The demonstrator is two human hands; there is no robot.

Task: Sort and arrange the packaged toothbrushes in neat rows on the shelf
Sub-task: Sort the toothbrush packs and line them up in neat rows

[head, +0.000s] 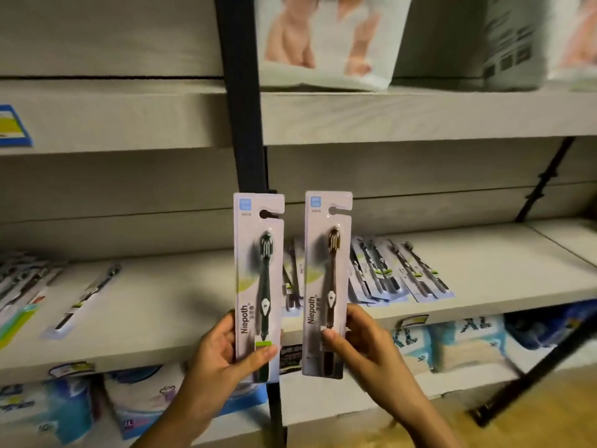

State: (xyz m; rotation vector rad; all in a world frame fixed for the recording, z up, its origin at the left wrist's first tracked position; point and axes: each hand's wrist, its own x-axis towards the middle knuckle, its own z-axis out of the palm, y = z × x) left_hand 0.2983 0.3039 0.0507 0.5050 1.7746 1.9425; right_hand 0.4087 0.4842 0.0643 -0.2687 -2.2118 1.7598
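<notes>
Holding two toothbrush packs (258, 286), one in each of two hands (219, 350).

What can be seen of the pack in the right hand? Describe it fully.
The brown toothbrush pack is a tall white card with a clear blister, "Niepoth" printed up its side and a hang hole at top. It holds a brown brush, head up. The right hand pinches its lower end, upright, in front of the shelf.

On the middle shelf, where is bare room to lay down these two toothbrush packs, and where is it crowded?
Free: the shelf between the single pack at left and the left hand's green toothbrush pack; also the far right end. Crowded: the overlapping packs behind the right hand's brown toothbrush pack, and the far-left pile.
</notes>
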